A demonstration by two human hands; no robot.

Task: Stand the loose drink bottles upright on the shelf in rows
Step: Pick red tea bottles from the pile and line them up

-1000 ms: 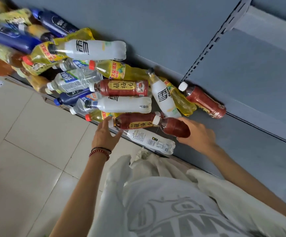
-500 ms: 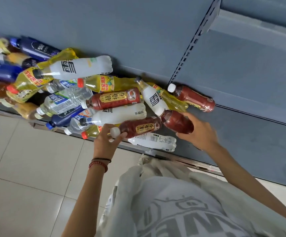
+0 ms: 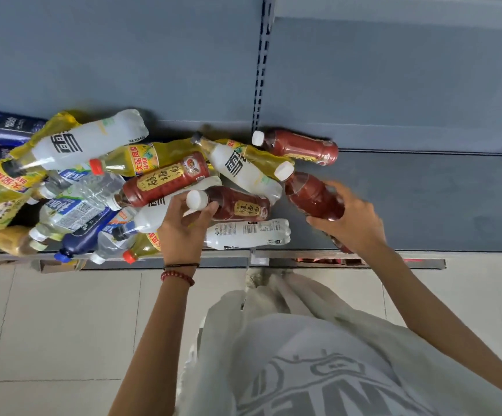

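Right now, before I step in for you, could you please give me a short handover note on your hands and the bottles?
Left hand: grips the neck of the labelled red bottle, which lies against the pile.
Right hand: holds the second red bottle by its lower end, tilted over the shelf.
Elsewhere: a third red bottle lies at the back; the mixed pile lies to the left.
Done: no bottle in view stands upright.
Left: stand both held bottles on the shelf to the right, then work through the pile in rows.
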